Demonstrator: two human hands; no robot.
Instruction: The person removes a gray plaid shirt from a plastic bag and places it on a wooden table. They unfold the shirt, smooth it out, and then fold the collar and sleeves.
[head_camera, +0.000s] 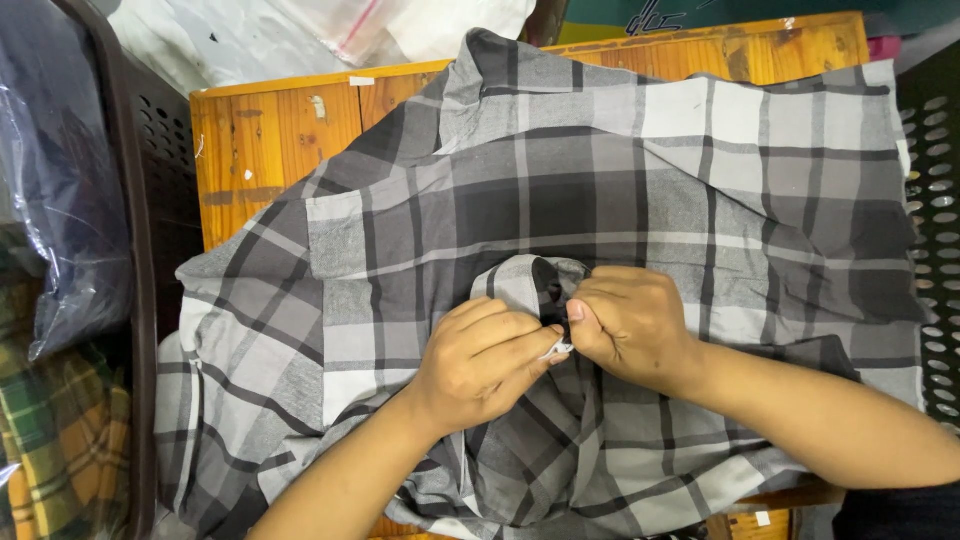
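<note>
both hands, left hand (478, 362) and right hand (628, 325), pinching the grey plaid shirt (560, 200) at its collar on the wooden bench (270, 130); shirt spread, unfolded, collar fastening apparently unfinished.

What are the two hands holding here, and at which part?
Both the left hand and the right hand pinch the grey plaid shirt at a bunched fold near its middle, where a small white bit shows between the fingertips; what it is cannot be told.
</note>
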